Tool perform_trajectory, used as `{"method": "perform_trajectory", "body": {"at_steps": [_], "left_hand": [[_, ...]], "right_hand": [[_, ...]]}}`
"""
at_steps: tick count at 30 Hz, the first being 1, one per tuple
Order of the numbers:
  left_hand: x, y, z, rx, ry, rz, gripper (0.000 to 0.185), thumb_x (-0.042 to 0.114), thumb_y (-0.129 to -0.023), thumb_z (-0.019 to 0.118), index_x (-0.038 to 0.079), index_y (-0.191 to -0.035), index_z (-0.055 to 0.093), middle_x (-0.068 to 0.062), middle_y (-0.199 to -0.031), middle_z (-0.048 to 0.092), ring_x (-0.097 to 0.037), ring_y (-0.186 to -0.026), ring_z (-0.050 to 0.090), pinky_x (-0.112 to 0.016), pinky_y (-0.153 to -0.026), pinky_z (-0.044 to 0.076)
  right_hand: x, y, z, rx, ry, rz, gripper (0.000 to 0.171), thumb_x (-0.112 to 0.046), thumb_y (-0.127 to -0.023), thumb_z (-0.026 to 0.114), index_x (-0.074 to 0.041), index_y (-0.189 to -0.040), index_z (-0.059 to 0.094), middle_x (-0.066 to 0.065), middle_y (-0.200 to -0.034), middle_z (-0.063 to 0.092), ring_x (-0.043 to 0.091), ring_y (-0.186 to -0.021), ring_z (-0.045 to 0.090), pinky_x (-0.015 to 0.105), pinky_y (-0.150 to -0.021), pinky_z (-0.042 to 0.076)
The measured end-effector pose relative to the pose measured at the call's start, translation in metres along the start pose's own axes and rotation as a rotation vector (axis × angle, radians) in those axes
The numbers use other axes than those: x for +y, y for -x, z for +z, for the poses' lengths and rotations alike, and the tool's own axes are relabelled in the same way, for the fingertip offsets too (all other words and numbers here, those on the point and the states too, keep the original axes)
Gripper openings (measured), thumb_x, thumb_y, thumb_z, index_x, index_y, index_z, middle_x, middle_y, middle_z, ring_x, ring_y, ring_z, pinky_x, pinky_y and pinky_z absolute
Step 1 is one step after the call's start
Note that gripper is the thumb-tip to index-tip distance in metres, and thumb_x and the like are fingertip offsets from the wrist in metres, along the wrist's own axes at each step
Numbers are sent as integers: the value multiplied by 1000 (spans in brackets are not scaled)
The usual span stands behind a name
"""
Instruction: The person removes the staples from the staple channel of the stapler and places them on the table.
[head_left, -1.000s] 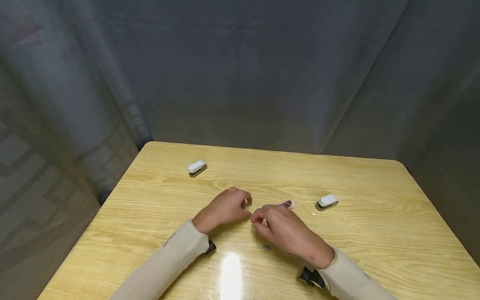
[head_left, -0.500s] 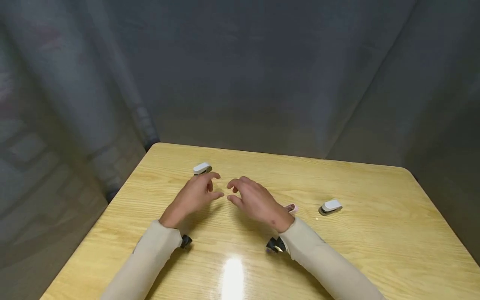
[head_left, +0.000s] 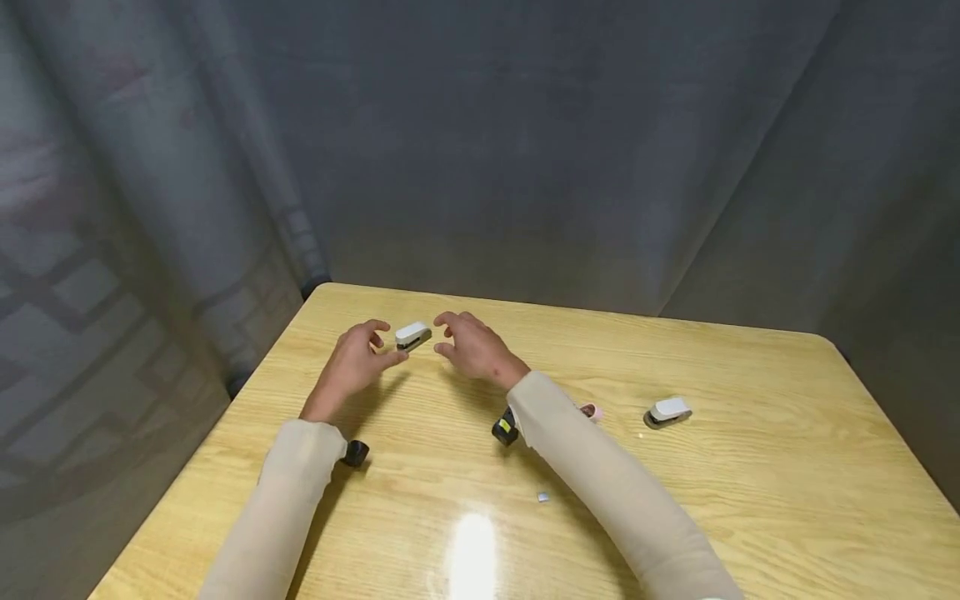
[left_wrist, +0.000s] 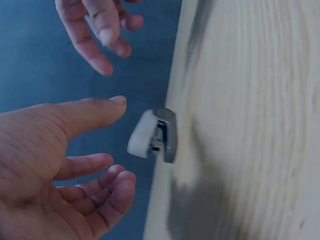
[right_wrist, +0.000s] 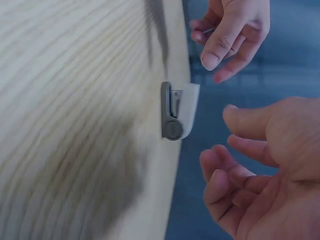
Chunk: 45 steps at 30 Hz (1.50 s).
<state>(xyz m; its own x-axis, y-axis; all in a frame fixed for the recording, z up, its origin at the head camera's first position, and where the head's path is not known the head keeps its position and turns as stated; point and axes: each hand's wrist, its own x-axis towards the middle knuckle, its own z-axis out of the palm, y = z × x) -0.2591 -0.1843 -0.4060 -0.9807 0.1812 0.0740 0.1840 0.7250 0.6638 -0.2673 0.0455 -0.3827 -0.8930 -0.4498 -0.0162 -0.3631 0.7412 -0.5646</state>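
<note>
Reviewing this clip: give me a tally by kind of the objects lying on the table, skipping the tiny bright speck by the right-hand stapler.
White-topped staplers: 2
Partly hidden pink-edged object: 1
Small pale piece: 1
Total: 4

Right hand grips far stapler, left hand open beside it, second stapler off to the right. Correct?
No: the right hand isn't gripping the far stapler; the head view shows that hand open, with a gap between. The rest stands.
</note>
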Motion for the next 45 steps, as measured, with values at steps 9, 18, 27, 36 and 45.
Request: {"method": "perform_trajectory", "body": {"at_steps": [9,18,27,36,45], "left_hand": [[-29,-17,2,-38,92,-122,53,24,-95,77,-7,-133,58,-18,-100,67,-22,-68,65,-32,-59,50],[-45,-20,5,25,85,-141,26,15,-91,81,-5,-104,71,-11,-84,68,-16,-63,55,-28,-55,45],[-46,-20,13,31,87,-115,18,8,-88,81,-4,-98,71,-8,-79,67,-14,-62,56,-27,-55,44],[-43,-22,12,-2,87,-115,16,7,-88,80,-3,-97,70,-6,-76,65,-15,-59,53,-28,-53,41],[-40,-16,15,-152,55,76,13,6,-88,80,0,-96,71,-2,-73,63,-14,-58,51,-27,-52,39]], "right_hand": [[-1,-47,33,12,-15,81,46,-14,-109,52,-14,-154,46,10,-135,57,22,-116,58,39,-96,49],[-3,-63,57,26,-18,62,49,-17,-109,51,-18,-158,42,8,-137,59,21,-119,58,38,-99,47],[-4,-62,69,91,80,33,42,-17,-106,59,-19,-148,56,6,-123,65,19,-105,60,36,-87,50],[-2,-61,60,103,142,-2,5,-21,-100,70,-19,-105,72,-4,-90,66,15,-77,57,34,-67,46],[-7,-32,43,13,268,0,8,-21,-98,73,-14,-102,75,-2,-91,72,13,-74,60,35,-68,50]]}}
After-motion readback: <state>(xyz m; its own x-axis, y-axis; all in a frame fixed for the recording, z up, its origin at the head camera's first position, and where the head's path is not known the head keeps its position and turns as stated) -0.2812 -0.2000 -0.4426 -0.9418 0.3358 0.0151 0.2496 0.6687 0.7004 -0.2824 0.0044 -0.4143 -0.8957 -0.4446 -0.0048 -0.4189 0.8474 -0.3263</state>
